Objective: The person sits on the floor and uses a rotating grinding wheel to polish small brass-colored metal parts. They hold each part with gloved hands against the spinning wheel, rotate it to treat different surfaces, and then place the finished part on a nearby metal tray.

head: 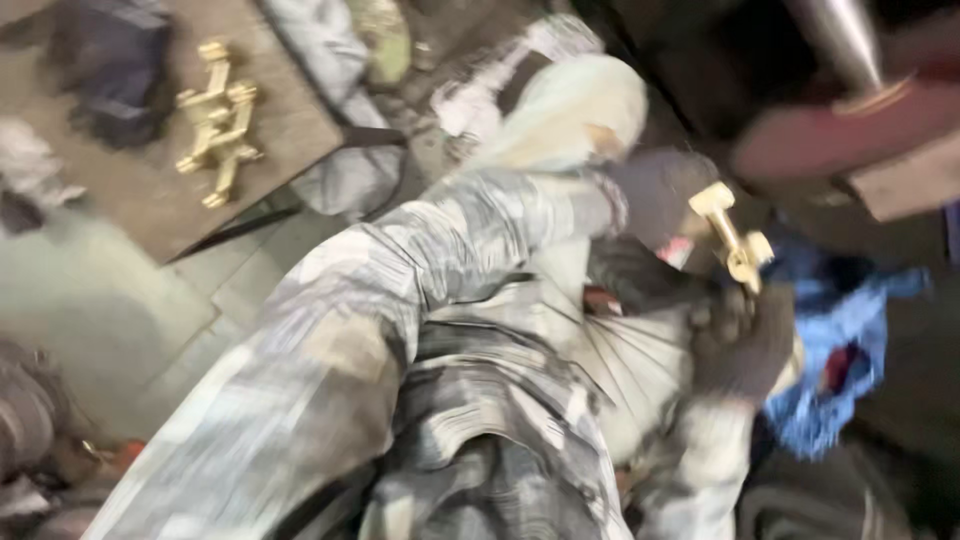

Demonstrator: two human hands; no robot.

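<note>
Fitting (738, 240), brass, gripped between 2 gloved hands: right hand (742, 342) closed on its lower end, left hand (655, 195) closed on its upper end. Blue cloth (835, 350) just beside right hand. Farther left, more brass fittings (218, 120) on a board (130, 190). Frame blurred.

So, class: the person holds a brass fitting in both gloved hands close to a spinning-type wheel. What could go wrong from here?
1. The brass fitting sits near the dark red wheel; a slip could bring the gloved fingers against it.
2. The blue cloth lies just below the wheel and could snag.
3. Loose patterned sleeves are close to the work and might catch.
</note>
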